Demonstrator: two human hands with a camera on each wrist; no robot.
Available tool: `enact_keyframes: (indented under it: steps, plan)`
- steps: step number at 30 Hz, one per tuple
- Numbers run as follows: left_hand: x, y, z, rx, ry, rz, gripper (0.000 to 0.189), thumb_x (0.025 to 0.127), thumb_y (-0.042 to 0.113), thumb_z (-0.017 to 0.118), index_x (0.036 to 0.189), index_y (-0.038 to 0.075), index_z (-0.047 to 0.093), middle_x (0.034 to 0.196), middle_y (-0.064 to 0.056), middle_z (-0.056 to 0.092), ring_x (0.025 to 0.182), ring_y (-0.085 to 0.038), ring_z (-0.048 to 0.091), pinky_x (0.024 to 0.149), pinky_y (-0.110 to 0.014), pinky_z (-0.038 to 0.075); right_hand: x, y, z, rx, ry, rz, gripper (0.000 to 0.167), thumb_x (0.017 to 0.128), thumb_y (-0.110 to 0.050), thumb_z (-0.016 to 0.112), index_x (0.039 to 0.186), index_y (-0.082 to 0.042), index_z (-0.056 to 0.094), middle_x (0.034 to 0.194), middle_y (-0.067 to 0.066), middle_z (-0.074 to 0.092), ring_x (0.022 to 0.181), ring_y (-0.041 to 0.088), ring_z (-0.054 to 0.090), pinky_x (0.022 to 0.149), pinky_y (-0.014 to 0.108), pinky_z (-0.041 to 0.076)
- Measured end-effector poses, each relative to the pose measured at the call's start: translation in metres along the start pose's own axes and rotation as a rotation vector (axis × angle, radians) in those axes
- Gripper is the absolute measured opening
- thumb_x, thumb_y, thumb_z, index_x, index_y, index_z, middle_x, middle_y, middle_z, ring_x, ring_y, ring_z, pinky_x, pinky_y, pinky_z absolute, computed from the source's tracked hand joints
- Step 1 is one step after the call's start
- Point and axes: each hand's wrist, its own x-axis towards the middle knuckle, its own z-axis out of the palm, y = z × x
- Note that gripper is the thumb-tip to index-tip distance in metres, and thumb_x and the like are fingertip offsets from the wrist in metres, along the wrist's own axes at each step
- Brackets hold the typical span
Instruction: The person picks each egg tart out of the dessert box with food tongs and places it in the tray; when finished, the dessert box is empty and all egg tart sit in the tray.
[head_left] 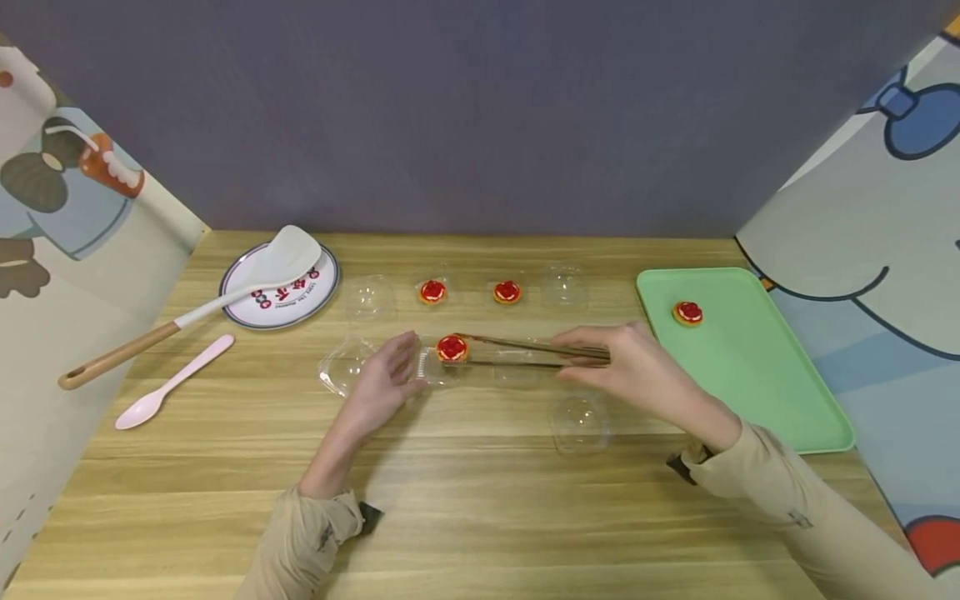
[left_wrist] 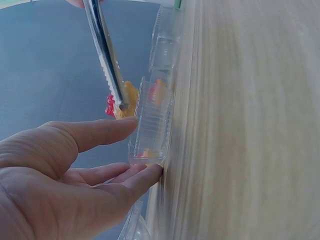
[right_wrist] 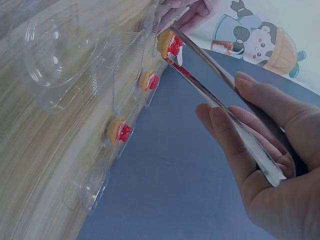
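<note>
Left of the green tray [head_left: 757, 375], the right hand [head_left: 637, 362] is grasping metal tongs [right_wrist: 257, 152], and they're pinching a red-topped tart [head_left: 452, 348], suspending it just above a clear box [left_wrist: 152, 120]! The left hand [head_left: 378, 382], I'm seeing, is bracing that box between thumb and fingers. Two more tarts [head_left: 432, 291] are sitting farther back, also left of the tray; another tart [head_left: 688, 313] is lying on it.

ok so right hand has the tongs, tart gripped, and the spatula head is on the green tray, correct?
Not the green tray: head view shows the spatula head on the plate. Right hand has the tongs, tart gripped.
</note>
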Motion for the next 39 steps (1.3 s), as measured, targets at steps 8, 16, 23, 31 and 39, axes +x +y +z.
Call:
enact_keyframes:
  steps: [8, 16, 23, 31, 39]
  plan:
    - [-0.001, 0.000, 0.000, -0.011, 0.001, -0.008, 0.078, 0.095, -0.013, 0.068, 0.161, -0.012, 0.027, 0.167, -0.032, 0.029, 0.153, -0.048, 0.035, 0.124, -0.048, 0.037, -0.014, 0.001, -0.012, -0.029, 0.026, 0.041, 0.036, 0.090, -0.011, 0.088, 0.126, -0.007, 0.079, 0.119, 0.007, 0.080, 0.110, 0.026, 0.076, 0.087, 0.042, 0.066]
    - [-0.001, 0.000, 0.000, -0.005, -0.001, -0.012, 0.079, 0.095, -0.012, 0.069, 0.161, -0.013, 0.027, 0.167, -0.032, 0.029, 0.152, -0.048, 0.035, 0.124, -0.048, 0.037, -0.033, 0.007, -0.022, -0.008, 0.089, 0.111, 0.038, 0.086, -0.003, 0.089, 0.122, -0.007, 0.080, 0.119, 0.007, 0.079, 0.106, 0.026, 0.077, 0.083, 0.025, 0.065]
    - [-0.001, 0.001, -0.001, -0.005, 0.001, -0.023, 0.078, 0.095, -0.011, 0.069, 0.161, -0.012, 0.028, 0.167, -0.032, 0.030, 0.151, -0.048, 0.037, 0.123, -0.047, 0.038, -0.053, 0.017, -0.031, -0.022, 0.151, 0.114, 0.036, 0.086, -0.003, 0.089, 0.121, -0.007, 0.080, 0.114, 0.008, 0.080, 0.094, 0.006, 0.077, 0.073, 0.015, 0.062]
    - [0.000, 0.000, 0.001, -0.008, 0.007, -0.025, 0.078, 0.094, -0.011, 0.070, 0.161, -0.012, 0.029, 0.167, -0.031, 0.031, 0.150, -0.048, 0.039, 0.122, -0.047, 0.039, -0.080, 0.027, -0.046, -0.105, 0.210, 0.202, 0.040, 0.085, -0.004, 0.090, 0.124, -0.007, 0.080, 0.114, 0.012, 0.080, 0.093, -0.013, 0.069, 0.069, 0.008, 0.056]
    - [0.000, 0.001, 0.001, 0.007, 0.015, -0.028, 0.079, 0.093, -0.013, 0.071, 0.161, -0.012, 0.030, 0.166, -0.031, 0.032, 0.150, -0.048, 0.040, 0.122, -0.046, 0.040, -0.099, 0.035, -0.056, -0.122, 0.256, 0.269, 0.038, 0.086, -0.006, 0.090, 0.123, -0.006, 0.080, 0.111, 0.015, 0.080, 0.088, -0.017, 0.066, 0.067, 0.006, 0.053]
